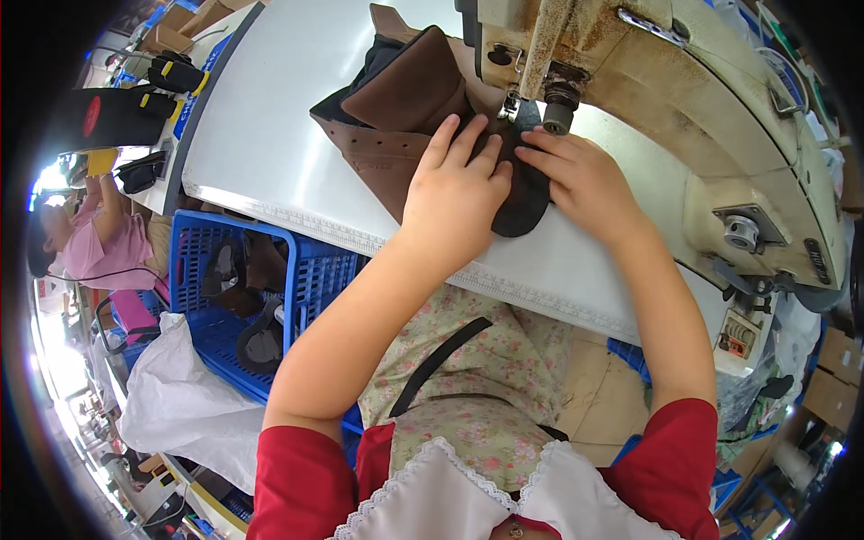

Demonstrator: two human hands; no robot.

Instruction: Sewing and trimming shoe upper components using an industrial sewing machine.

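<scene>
A brown leather boot upper (379, 155) with eyelet holes and a dark lining lies on the white sewing table, its dark rounded part (524, 212) reaching toward the table's front edge. My left hand (457, 191) rests on the leather with its fingers spread. From the other side, my right hand (583, 176) lays its stretched fingers on the dark part, close to the machine's needle area. The presser foot (509, 108) of the sewing machine (720, 117) stands just beyond my fingertips, over the leather. Whether the needle is in the leather is hidden.
A measuring scale runs along the table's front edge (333, 236). Below left stands a blue plastic crate (236, 354) holding dark shoe pieces, beside a white sack (184, 396). Farther left, a person in pink (103, 238) works near black-and-yellow gloves (173, 74).
</scene>
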